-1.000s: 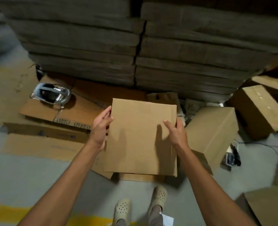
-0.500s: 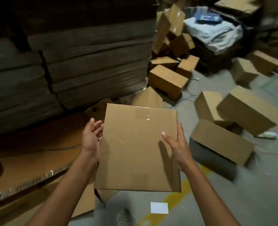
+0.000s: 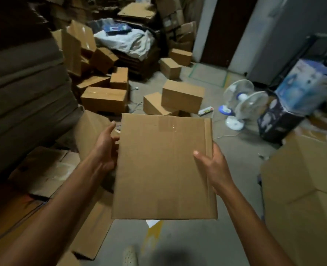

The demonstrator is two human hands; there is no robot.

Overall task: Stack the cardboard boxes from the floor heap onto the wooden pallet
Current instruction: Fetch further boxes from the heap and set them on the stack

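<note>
A plain brown cardboard box (image 3: 158, 166) is carried in front of me, its taped top face up. My left hand (image 3: 106, 148) presses its left side, fingers mostly hidden behind the edge. My right hand (image 3: 212, 167) holds the right side with the thumb lying on the top face. Ahead, a heap of similar boxes (image 3: 105, 98) lies scattered on the floor. A dark wooden pallet (image 3: 139, 62) under white sheeting stands at the back.
A tall stack of flattened cardboard (image 3: 24, 96) fills the left. Two white table fans (image 3: 241, 104) stand on the floor at right, beside a dark printed carton (image 3: 279, 118) and a blue one (image 3: 310, 85). A large open box (image 3: 304, 181) is near right.
My view has swung right from the flattened cardboard stack to the room with the box heap and fans. Both hands still carry the same box.
</note>
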